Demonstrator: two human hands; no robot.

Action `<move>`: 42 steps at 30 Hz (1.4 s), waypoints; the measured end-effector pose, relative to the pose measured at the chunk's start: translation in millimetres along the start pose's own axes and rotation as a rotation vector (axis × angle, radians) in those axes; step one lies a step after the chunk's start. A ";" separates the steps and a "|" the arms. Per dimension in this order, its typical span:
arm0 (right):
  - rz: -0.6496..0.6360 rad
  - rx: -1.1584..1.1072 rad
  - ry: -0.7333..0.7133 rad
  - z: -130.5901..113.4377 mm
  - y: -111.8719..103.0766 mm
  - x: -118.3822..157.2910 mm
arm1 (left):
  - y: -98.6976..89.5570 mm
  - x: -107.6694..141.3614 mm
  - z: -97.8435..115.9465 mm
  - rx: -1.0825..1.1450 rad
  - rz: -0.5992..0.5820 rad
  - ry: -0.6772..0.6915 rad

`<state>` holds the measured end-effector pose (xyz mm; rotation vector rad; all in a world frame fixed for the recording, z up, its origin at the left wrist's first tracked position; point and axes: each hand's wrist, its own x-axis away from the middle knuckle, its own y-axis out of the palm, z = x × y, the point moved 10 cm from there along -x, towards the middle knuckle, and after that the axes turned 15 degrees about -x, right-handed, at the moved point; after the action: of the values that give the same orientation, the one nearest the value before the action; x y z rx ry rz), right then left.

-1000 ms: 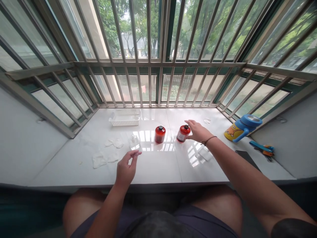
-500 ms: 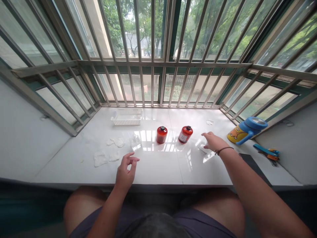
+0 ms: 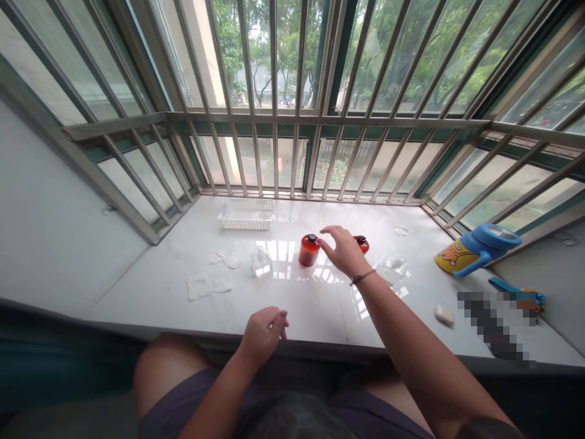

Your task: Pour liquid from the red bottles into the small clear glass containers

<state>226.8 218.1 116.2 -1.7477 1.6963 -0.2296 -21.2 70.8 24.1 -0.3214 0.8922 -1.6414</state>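
My right hand (image 3: 343,249) reaches over the middle of the white counter with thumb and fingers apart, holding nothing. Its thumb is close beside a red bottle (image 3: 309,251) with a black cap; whether they touch I cannot tell. A second red bottle (image 3: 361,244) stands behind this hand, which hides its lower part. Low over the front edge of the counter, my left hand (image 3: 265,332) has its fingers curled together, with nothing visible in them. A clear bottle (image 3: 261,263) stands to the left of the red ones. Clear plastic items (image 3: 393,268) lie right of my right forearm.
A white perforated basket (image 3: 247,223) sits by the window bars. Crumpled white tissues (image 3: 209,286) lie at left. At right are a blue-and-yellow mug (image 3: 475,251), a small beige object (image 3: 444,315), a blue-orange item (image 3: 525,296) and a blurred-out dark object (image 3: 498,332).
My right hand has moved left from the clear plastic to the red bottles. My left hand has come back toward the counter edge and its fingers have curled in. The view has shifted slightly.
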 end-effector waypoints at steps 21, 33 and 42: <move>0.133 -0.450 -0.044 -40.2 91.3 165.5 | 56.8 -17.7 36.1 0.182 0.015 0.136; 0.271 -0.602 0.073 -25.5 90.1 171.7 | 61.6 -12.1 27.0 0.243 -0.025 0.071; 0.088 -0.631 0.072 -34.0 93.7 160.0 | 52.3 -12.2 18.6 0.193 -0.081 0.033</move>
<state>152.7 64.4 36.0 -2.1092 2.0364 0.3250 31.5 73.7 3.2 -0.1990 0.7458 -1.7968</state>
